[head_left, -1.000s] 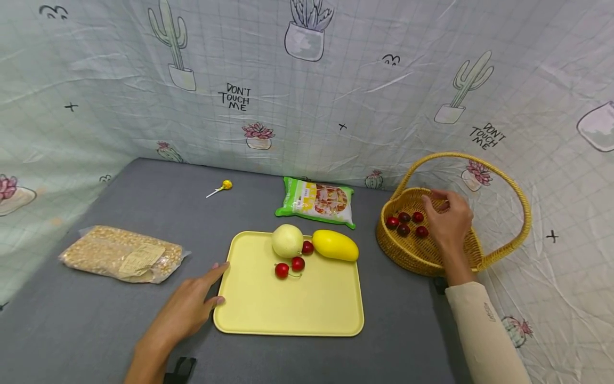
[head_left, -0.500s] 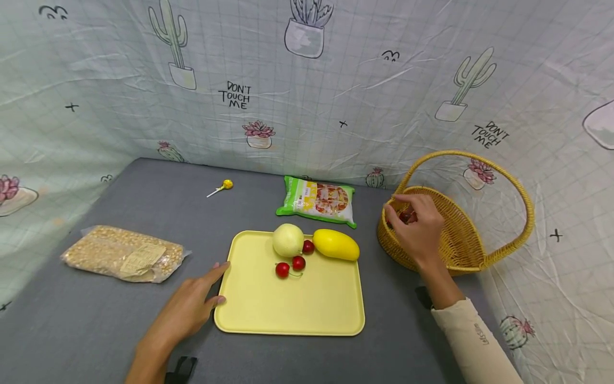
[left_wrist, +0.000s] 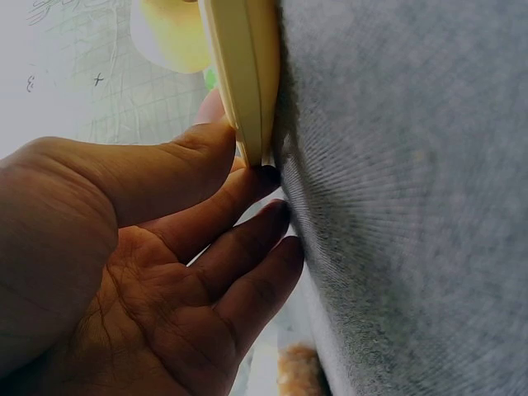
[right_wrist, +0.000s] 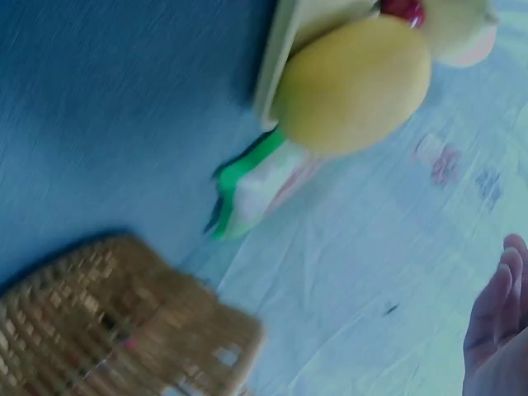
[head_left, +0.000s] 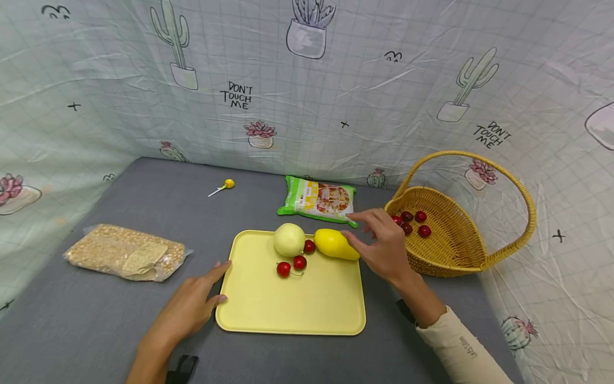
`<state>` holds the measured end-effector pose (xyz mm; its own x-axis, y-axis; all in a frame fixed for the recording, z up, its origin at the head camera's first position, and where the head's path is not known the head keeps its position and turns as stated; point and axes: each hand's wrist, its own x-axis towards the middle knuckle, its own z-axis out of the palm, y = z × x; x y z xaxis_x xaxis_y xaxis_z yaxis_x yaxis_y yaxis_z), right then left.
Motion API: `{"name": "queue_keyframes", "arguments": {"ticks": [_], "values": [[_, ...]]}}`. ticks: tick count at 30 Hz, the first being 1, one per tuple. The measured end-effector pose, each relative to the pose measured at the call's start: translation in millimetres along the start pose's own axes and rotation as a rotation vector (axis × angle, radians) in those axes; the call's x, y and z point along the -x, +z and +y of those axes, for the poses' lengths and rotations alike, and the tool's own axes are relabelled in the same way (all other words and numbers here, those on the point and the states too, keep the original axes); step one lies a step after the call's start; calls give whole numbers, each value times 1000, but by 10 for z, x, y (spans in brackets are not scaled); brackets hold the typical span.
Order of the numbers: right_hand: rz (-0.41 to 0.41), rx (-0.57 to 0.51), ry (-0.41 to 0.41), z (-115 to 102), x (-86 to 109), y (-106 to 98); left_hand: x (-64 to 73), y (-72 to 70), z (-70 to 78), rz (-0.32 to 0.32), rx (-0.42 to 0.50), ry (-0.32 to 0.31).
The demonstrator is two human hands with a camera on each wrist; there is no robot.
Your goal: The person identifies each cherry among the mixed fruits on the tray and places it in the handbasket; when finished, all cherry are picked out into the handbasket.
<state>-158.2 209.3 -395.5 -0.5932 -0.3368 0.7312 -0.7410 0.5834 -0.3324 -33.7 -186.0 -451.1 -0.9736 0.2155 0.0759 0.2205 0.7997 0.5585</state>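
Observation:
My left hand (head_left: 188, 309) rests at the left rim of a yellow tray (head_left: 288, 312), thumb and index finger touching its edge. In the left wrist view, the thumb lies against the tray wall and the other fingertips meet the table. On the tray sit a yellow mango (head_left: 333, 244), a pale round fruit (head_left: 289, 240) and three red cherries (head_left: 284, 269). My right hand (head_left: 384, 248) hovers between the mango and a wicker basket (head_left: 451, 261), its fingers loosely bent with nothing visible between them. Several dark cherries (head_left: 424, 231) lie in the basket's left part; my hand partly hides its near-left wall.
A green and white food packet (head_left: 321, 200) lies behind the tray. At the back left is a yellow lollipop (head_left: 228, 184). A clear bag of corn kernels (head_left: 107, 248) lies on the left. The basket's tall handle (head_left: 520, 197) arches up near the patterned cloth backdrop (head_left: 336, 80).
My right hand has come out of the basket and moved left towards the mango, uncovering the cherries there. The left hand and the fruit on the tray have stayed put.

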Motion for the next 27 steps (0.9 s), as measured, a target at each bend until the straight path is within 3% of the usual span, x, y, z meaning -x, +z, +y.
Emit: {"name": "queue_keyframes", "arguments": {"ticks": [17,27], "values": [[-358,-93,-93,-587,97,340,3,-8,2,5,-4,0],[-570,-112,-26,-745,168,588,8,-7,-6,5,-3,3]]}}
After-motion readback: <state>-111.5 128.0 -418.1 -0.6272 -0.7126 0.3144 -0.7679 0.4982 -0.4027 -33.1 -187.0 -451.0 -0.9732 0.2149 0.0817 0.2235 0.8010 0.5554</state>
